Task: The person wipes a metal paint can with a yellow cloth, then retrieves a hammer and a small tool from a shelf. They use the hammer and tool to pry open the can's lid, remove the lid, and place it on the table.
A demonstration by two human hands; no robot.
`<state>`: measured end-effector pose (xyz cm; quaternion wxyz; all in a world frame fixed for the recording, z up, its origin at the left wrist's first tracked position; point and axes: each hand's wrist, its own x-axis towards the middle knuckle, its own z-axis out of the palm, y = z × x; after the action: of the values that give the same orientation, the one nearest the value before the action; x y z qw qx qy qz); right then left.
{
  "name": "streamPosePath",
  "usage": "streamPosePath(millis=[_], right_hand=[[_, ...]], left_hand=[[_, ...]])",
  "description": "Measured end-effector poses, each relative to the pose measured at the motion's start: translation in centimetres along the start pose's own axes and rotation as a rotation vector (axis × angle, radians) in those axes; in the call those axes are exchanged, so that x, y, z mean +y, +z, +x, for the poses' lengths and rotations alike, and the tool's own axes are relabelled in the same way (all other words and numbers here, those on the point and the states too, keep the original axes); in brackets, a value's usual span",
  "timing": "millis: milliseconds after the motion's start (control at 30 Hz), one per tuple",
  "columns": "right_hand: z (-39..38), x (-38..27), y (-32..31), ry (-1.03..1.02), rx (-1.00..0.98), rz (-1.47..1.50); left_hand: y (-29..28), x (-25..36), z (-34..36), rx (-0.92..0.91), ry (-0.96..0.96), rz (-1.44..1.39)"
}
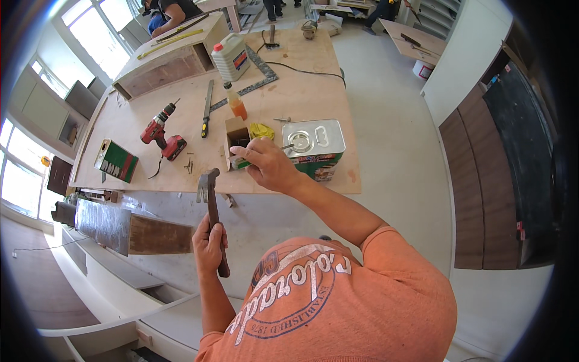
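My left hand [209, 242] is closed around the wooden handle of a claw hammer [210, 196], held upright just off the table's near edge. My right hand [269, 161] grips a screwdriver [240, 162] with a green handle. Its thin shaft reaches the round lid [300, 142] on top of a square metal can [333, 130]. Beside that hand stands an open cardboard box [237, 130] with dark contents, partly hidden by my fingers. A crumpled yellow wrapper [262, 130] lies between box and can.
A red cordless drill [161, 134], loose screws [189, 164], a green can [116, 160], a file [207, 108], an orange-liquid bottle [236, 104], a white jug [230, 57] and a metal square [259, 75] occupy the wooden table [313, 72]. A wooden box [175, 63] stands at the far left. Other people work beyond.
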<state>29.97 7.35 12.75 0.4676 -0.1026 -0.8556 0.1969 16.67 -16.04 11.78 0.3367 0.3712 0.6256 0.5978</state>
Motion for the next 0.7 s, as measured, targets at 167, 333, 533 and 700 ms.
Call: streamPosePath(millis=[167, 333, 533, 700], right_hand=[[0.05, -0.28, 0.12, -0.005, 0.007, 0.001], [-0.19, -0.32, 0.15, -0.015, -0.009, -0.008], [0.21, 0.14, -0.1, -0.002, 0.011, -0.007], [0.34, -0.12, -0.2, 0.011, 0.023, 0.015]], left_hand=[[-0.03, 0.03, 0.14, 0.001, 0.002, 0.004], [-0.14, 0.13, 0.24, 0.008, 0.0, 0.02], [-0.15, 0.28, 0.46, 0.02, 0.005, 0.027], [-0.22, 0.19, 0.56, 0.017, 0.013, 0.025]])
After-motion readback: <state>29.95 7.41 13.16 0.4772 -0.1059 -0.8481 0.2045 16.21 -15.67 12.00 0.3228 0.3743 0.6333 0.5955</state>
